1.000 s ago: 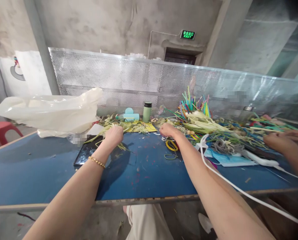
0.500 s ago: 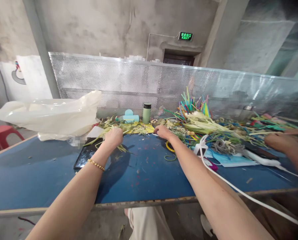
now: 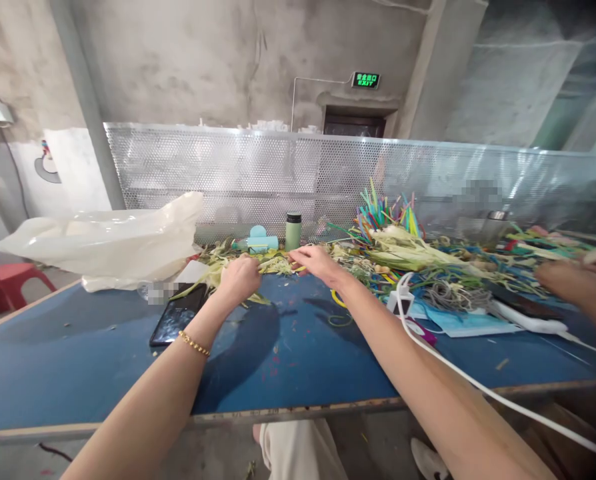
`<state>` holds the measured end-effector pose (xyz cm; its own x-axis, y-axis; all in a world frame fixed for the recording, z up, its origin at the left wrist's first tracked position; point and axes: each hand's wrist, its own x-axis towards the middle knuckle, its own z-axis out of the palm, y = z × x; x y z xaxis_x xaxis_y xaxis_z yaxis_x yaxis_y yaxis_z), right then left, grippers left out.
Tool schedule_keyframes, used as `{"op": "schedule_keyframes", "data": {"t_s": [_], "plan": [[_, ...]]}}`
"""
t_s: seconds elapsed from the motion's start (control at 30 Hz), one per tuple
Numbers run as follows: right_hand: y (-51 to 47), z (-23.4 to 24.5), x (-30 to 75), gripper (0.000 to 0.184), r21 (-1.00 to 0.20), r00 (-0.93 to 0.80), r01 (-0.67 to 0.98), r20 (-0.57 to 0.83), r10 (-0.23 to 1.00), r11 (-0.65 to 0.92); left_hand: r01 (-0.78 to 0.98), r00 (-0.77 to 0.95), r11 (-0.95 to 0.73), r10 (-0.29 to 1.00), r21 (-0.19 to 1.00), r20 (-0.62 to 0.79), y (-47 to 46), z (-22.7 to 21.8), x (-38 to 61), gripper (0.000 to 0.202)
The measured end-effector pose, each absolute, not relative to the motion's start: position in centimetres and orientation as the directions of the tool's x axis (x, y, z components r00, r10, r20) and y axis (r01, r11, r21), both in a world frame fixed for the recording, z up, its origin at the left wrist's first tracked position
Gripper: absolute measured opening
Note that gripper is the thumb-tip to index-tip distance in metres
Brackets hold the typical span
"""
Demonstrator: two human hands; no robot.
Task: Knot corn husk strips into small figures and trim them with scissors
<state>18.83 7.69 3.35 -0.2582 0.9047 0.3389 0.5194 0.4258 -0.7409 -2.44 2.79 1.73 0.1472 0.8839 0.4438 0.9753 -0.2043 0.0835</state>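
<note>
My left hand (image 3: 241, 277) is closed over pale green husk strips (image 3: 257, 299), whose ends stick out below the fingers. Opposite it, my right hand (image 3: 319, 263) reaches in with fingers bent together; whatever they pinch is too small to make out. Between the two hands lie more pale green strips and shreds (image 3: 277, 263) along the back of the table. A green bottle with a black lid (image 3: 293, 231) stands just behind my right fingertips. To its left a light blue container (image 3: 262, 242) lies among the strips.
A black phone (image 3: 177, 320) lies beside my left forearm, near a large pale plastic bag (image 3: 113, 247). On the right are husks (image 3: 408, 247), coloured stems (image 3: 385, 212), a white cable (image 3: 458, 373), a blue face mask (image 3: 463, 320) and another person's hand (image 3: 563, 280).
My two hands have come closer together: the left moved right, the right shifted slightly left. The strips below my left hand hang differently. The view has tilted up slightly.
</note>
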Motion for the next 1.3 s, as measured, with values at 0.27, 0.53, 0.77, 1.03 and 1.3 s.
{"op": "schedule_keyframes", "data": {"t_s": [0.27, 0.53, 0.77, 1.03, 1.3], "plan": [[3.8, 3.0, 16.3, 0.020, -0.856, -0.386, 0.208, 0.373, 0.844, 0.474, 0.849, 0.269, -0.448, 0.823, 0.280, 0.501, 2.3, 1.8, -0.7, 0.019], [4.5, 2.3, 18.8, 0.010, -0.684, -0.254, 0.359, 0.583, 0.772, 0.635, 0.510, 0.331, -0.526, 0.850, 0.680, 0.410, 1.9, 3.3, -3.0, 0.023], [3.7, 2.2, 18.4, 0.012, -0.621, -0.373, 0.377, 0.577, 0.727, 0.687, 0.412, 0.409, -0.510, 0.844, 0.755, 0.347, 1.9, 2.5, -2.4, 0.033], [2.8, 2.0, 17.5, 0.005, -0.536, -0.422, 0.437, 0.587, 0.691, 0.722, 0.356, 0.334, -0.545, 0.833, 0.759, 0.441, 1.9, 2.4, -1.2, 0.028], [3.4, 2.7, 18.7, 0.006, -0.477, -0.352, 0.556, 0.606, 0.713, 0.680, 0.563, 0.367, -0.542, 0.841, 0.625, 0.398, 3.3, 2.1, -3.2, 0.016]]}}
